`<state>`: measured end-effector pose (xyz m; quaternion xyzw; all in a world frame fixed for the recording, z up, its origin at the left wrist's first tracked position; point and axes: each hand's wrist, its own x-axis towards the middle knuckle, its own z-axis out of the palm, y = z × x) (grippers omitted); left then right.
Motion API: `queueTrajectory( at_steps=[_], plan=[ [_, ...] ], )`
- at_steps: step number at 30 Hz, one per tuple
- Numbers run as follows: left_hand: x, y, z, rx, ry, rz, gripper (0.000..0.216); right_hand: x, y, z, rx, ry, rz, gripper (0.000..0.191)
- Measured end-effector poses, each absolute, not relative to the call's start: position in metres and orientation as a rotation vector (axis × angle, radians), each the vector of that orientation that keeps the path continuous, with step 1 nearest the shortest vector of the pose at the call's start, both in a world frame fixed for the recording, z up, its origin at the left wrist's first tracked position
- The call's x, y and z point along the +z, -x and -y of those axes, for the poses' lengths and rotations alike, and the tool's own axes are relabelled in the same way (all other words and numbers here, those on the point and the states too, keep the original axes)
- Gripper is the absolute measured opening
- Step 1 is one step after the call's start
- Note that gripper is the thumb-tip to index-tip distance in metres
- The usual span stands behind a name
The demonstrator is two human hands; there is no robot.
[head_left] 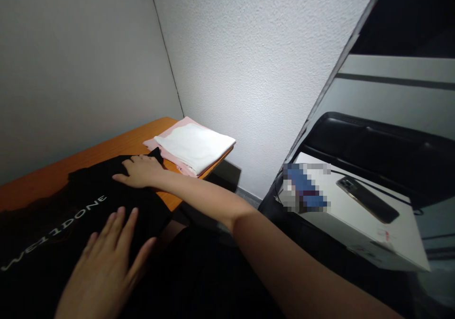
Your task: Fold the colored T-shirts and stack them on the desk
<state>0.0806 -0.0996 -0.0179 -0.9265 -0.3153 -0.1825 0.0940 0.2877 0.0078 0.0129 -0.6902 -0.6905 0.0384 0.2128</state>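
A black T-shirt (74,224) with white lettering across it lies spread on the wooden table (142,132). My left hand (104,259) rests on the shirt near the lettering, palm down with its fingers apart. Farther off, my right hand (140,170) lies flat on the shirt near its far right part, fingers spread. Neither hand grips anything. Just beyond my right hand sit a folded white garment (199,143) and, under it, a folded pink one (151,143). The near part of the shirt fades into shadow.
Walls (241,49) border the table's back and far end. To the right, a black chair (373,139) holds a white box (359,214). A phone (368,199) and a blurred-out item (305,188) lie on the box, with a dark cable nearby.
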Motion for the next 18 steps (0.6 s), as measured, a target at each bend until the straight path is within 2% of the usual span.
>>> queueTrajectory(
  at_steps=[3,6,10,18],
  plan=[
    [-0.036,-0.107,0.118,-0.499,2.741,0.817,0.071,0.023,-0.312,-0.012,0.126,2.104,1.881,0.066],
    [-0.036,-0.12,0.134,-0.463,2.684,0.881,0.051,0.023,-0.322,-0.007,0.07,2.156,1.929,0.053],
    [-0.022,-0.121,0.149,-0.364,2.689,1.043,0.04,0.019,-0.318,-0.005,-0.045,2.143,1.994,0.048],
    [-0.005,-0.134,0.152,-0.541,2.722,1.307,0.006,0.014,-0.326,-0.041,-0.099,2.183,2.013,0.033]
  ],
)
